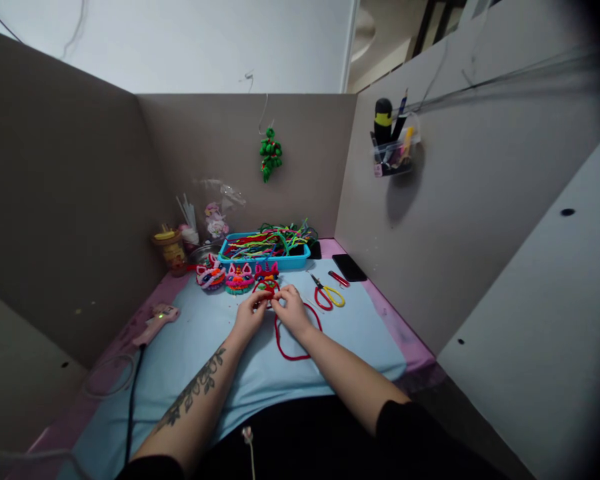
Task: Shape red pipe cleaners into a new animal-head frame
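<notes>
- A red fuzzy cord (293, 359) is at the centre of my work, over the middle of a light blue cloth; part of it lies on the cloth as a wide, open loop beneath my right wrist, and a smaller red ring rises just beyond my fingertips.
- My left hand (251, 315) grasps the red work between thumb and fingers, its back turned up; a leafy tattoo runs along that forearm.
- My right hand (293, 311) pinches the same red work from the other side, the fingertips of both hands nearly meeting. The strands there are small and partly covered by my fingers, so I cannot tell quite how they are wound.
- Just beyond my hands, three colourful animal-like heads with pointed ears stand in a row: a left one (211, 276), a middle one (239, 279) and a right one (267, 273), the last partly hidden behind the red ring.
- Behind them sits a blue tray (266, 264) heaped with multicoloured cords (260, 247).
- To the right lie scissors (325, 288) with one red and one yellow handle, a small red tool (339, 279) and a black phone (349, 268).
- To the left, a pink glue gun (156, 325) rests on its side, a green light showing.
- On the back panel hangs a green ornament (271, 153).
</notes>
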Tool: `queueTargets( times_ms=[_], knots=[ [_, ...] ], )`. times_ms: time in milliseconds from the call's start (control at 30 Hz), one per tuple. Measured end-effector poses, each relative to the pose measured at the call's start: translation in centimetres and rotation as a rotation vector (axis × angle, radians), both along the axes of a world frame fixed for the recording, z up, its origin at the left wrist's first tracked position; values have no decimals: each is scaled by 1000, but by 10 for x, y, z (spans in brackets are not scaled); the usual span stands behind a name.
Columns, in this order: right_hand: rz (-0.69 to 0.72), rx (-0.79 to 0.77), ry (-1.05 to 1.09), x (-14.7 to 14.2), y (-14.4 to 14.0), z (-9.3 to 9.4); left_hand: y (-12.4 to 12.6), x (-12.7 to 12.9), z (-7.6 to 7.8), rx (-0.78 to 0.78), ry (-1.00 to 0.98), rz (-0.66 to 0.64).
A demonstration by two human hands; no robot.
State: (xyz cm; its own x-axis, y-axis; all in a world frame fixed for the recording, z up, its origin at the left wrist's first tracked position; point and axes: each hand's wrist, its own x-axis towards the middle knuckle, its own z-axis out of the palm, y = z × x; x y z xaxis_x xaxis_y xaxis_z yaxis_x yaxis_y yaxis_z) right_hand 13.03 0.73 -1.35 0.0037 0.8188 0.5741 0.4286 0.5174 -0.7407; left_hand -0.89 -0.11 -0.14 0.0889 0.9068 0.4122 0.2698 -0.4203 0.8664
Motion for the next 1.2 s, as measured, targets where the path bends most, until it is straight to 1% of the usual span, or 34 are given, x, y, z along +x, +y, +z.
queueTargets(
  times_ms=[133, 300, 433, 567, 667, 767, 900, 1000, 1067, 1200],
  knots=[
    [21, -32, -50, -2, -2, -1, 2, -3, 0, -24, -62, 90],
    [46, -46, -112, -3, -3, -3, 5, -6, -3, -65, -130, 119],
    [102, -54, -78, -3, -3, -4, 5, -6, -3, -83, -123, 154],
    [109, -12, -54, -1, -3, -1, 6, -6, -3, -82, -87, 138],
    [81, 23, -104, 2, -2, 1, 6, -6, -5, -65, -52, 129],
    [59, 36, -154, 4, -1, 2, 4, -4, -3, -73, -28, 106],
    [32, 31, -151, 5, 1, 2, -1, -1, 1, -95, -45, 38],
    [30, -2, -118, 3, 2, 0, -1, 0, 0, -94, -59, -6],
    [41, -23, -99, 3, 2, -1, 1, 1, -3, -76, -48, -5],
    [85, -32, -72, 2, 3, -1, 4, 0, -7, -39, -14, 45]
  ],
)
